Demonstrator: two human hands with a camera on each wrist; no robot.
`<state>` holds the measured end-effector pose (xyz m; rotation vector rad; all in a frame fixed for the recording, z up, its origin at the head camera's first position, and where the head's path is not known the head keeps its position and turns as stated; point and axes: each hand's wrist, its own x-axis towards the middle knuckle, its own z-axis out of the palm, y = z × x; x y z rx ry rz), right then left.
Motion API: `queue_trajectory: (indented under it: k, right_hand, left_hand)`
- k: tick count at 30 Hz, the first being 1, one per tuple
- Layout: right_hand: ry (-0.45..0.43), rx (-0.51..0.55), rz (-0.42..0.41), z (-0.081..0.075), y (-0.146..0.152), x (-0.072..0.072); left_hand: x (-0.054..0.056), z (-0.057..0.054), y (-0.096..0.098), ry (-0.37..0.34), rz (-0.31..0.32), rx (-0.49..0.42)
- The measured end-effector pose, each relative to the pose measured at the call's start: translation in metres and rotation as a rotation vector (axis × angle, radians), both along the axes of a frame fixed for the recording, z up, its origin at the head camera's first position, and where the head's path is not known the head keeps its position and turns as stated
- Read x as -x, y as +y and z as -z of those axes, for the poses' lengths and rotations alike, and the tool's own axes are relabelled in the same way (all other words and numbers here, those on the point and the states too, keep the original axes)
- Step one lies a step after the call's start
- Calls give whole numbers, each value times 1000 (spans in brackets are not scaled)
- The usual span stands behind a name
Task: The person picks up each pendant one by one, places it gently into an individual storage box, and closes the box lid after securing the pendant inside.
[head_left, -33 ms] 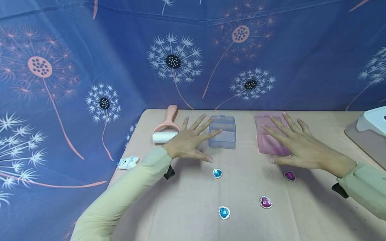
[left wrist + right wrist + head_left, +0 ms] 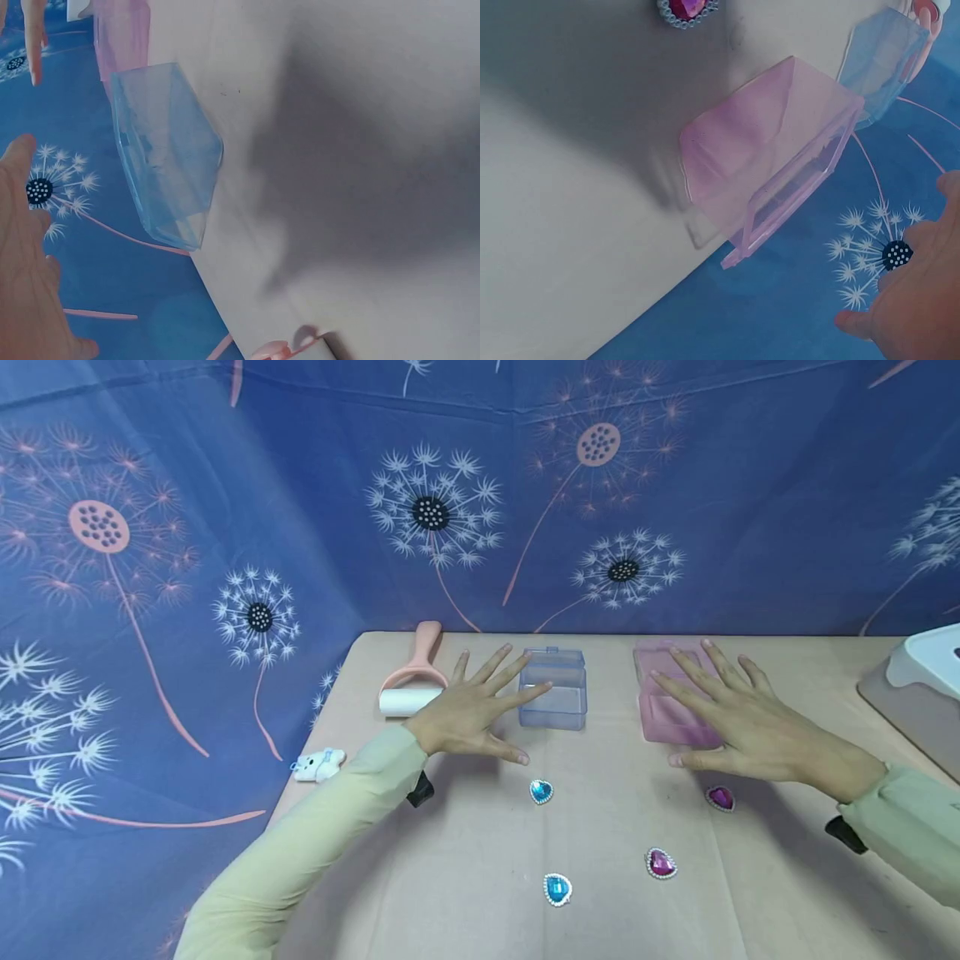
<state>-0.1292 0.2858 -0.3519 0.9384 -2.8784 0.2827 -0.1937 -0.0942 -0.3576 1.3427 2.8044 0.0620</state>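
My left hand hovers with fingers spread between a lint roller and a clear blue plastic box; its fingertips overlap the box's left side in the head view. Over on the right, my right hand is spread too, its fingers overlapping a clear pink plastic box. Neither hand holds anything. Two blue heart-shaped gems with pearly rims lie on the table in front of the blue box. Two magenta heart gems lie nearer the right hand; one shows in part in the right wrist view.
A pink-handled lint roller with a white roll lies at the back left. A small white animal-shaped trinket sits by the table's left edge. At the far right stands a white-topped container. Blue dandelion-print cloth hangs behind the table.
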Motion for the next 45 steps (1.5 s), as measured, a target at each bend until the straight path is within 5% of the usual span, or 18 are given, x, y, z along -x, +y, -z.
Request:
queue_trajectory:
  k: [23, 29, 32, 38, 41, 45]
  right_hand:
    - [-46, 51, 51, 3, 17, -6]
    - [-85, 96, 71, 4, 14, -7]
    - [-71, 206, 65, 7, 4, -8]
    - [14, 481, 136, 19, -39, -12]
    - [-67, 557, 153, 27, -65, -12]
    - [-284, 616, 148, 36, -95, -11]
  left_hand:
    - [1, -3, -1, -19, -14, -23]
    - [2, -1, 2, -70, -34, -69]
    - [5, 5, 2, -183, -94, -221]
    - [15, 23, 11, -487, -264, -678]
    - [20, 34, 16, -579, -327, -809]
    - [26, 46, 23, -664, -356, -910]
